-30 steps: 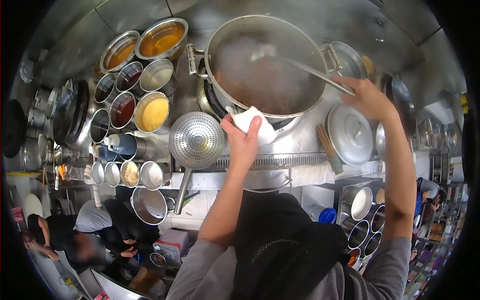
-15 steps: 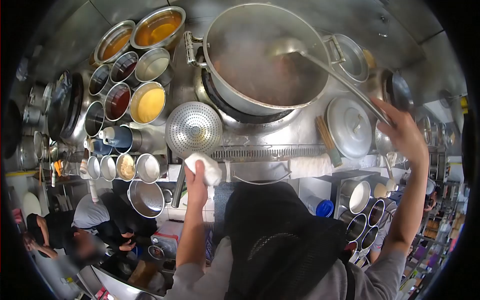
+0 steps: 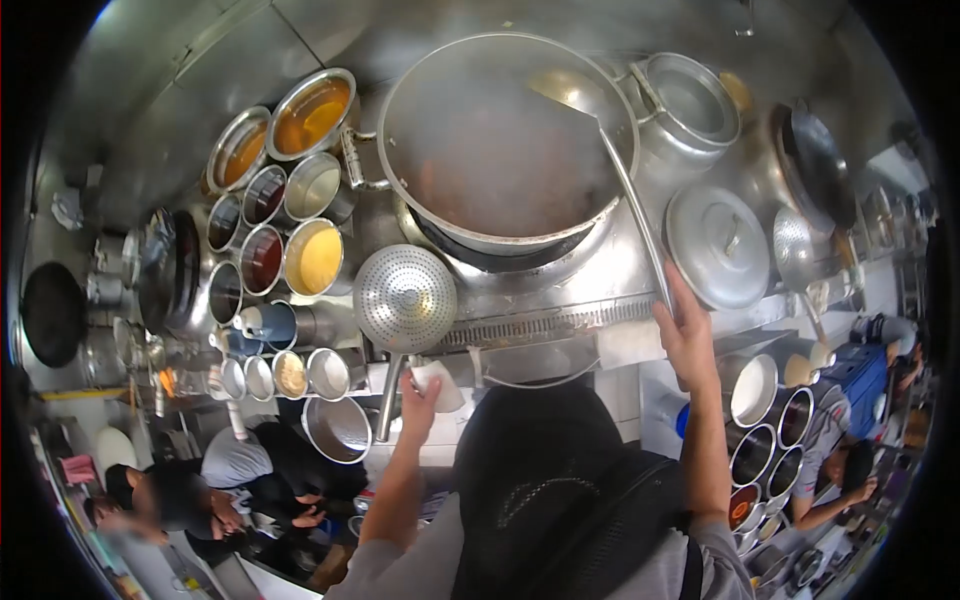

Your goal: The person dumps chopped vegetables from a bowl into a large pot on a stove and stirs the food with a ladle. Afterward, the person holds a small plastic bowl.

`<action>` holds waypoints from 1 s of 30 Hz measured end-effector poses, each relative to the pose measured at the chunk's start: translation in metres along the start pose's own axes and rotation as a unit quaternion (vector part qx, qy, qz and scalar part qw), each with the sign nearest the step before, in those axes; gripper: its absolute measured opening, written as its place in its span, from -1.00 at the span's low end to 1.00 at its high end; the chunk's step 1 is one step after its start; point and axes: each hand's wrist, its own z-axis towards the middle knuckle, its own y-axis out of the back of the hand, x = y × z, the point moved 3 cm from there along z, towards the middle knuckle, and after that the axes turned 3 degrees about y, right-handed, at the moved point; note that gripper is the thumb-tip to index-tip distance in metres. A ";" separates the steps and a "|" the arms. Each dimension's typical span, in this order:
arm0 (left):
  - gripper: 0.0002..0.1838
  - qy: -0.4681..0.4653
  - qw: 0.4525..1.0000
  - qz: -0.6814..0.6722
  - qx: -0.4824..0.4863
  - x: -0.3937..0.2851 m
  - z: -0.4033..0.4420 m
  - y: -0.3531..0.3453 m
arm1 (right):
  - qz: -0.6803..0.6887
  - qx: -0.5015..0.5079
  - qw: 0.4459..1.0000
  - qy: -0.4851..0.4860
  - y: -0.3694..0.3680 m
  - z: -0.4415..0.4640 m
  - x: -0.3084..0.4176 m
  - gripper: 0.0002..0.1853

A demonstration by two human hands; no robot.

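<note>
Steam rises from a large metal pot (image 3: 400, 185) with reddish-brown contents, standing on the stove. The bowl of a long ladle (image 3: 632, 195) rests at the pot's right inner side. My right hand (image 3: 688, 335) is closed round the end of its handle, in front of the pot. Lower left, my left hand (image 3: 416, 408) pinches a white cloth (image 3: 440, 388) near the counter's front edge, right beside the handle of a perforated skimmer (image 3: 405, 300). The skimmer lies on the counter, left of the pot's front. Steam blurs the food.
Metal containers of sauces and a yellow powder (image 3: 314, 258) stand left of the pot. A round lid (image 3: 718, 248) lies to the right, below a smaller pot (image 3: 692, 100). Other people (image 3: 240, 465) are at the lower left and lower right (image 3: 835, 450).
From beside the pot, my left hand has moved down with the cloth to the skimmer's handle. My right hand has come down and nearer my body, and the ladle stands steeper.
</note>
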 end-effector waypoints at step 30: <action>-0.26 0.039 0.815 -0.515 0.263 -0.171 -0.014 -0.051 | -0.169 0.010 0.983 0.066 0.035 -0.005 0.029 -0.36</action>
